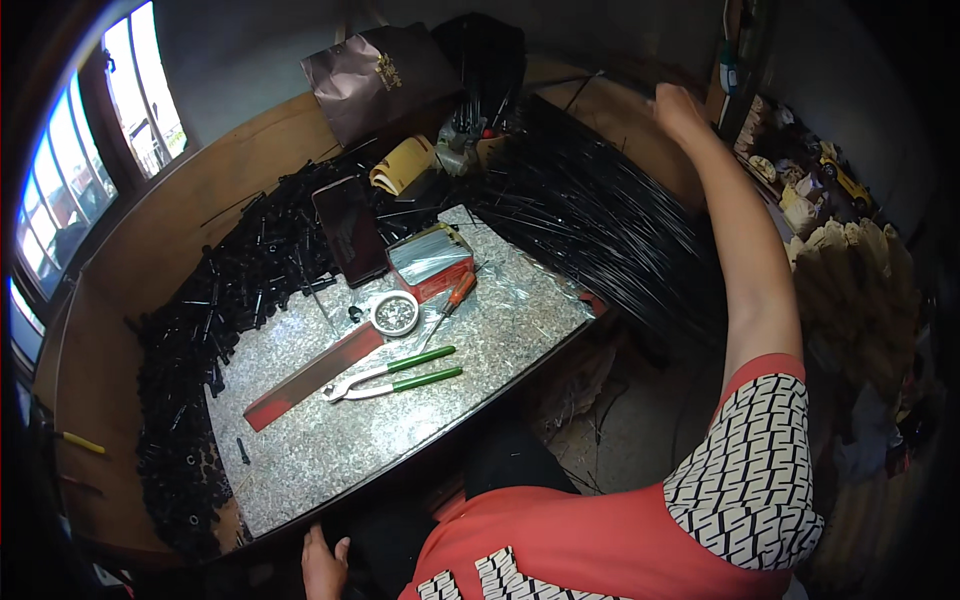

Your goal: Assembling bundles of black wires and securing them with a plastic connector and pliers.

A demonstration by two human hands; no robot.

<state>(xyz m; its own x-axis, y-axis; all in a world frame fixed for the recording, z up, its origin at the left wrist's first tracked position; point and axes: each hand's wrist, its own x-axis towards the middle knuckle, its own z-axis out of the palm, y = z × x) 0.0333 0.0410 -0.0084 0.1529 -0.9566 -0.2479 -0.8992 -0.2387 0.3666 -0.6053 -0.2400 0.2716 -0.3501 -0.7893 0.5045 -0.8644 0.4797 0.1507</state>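
Head view: on our left hand (pixel 325 565), just below the near edge of the speckled slab (pixel 330 465), thumb and fingers stand apart with nothing seen between them. Our right hand (pixel 680 108) is stretched to the far side, its fingers curled; we cannot tell whether they pinch anything. Nearest to it, the long black rods (pixel 610 210) lie in a loose sheaf beyond the slab's right end. Because they cross and overlap, we judge that pulling one could drag others along or scatter them. Nearer in, the red box (pixel 445 283) holds thin silvery pieces (pixel 432 253), with the white round dish (pixel 375 320) and orange-handled screwdriver (pixel 462 289) beside it; a swinging rod could tip either container. The green-handled pliers (pixel 425 381) lie near the slab's front edge, where a sleeve might catch them. Farther left, short black pieces (pixel 190 370) crowd the slab and could slide onto it if knocked.
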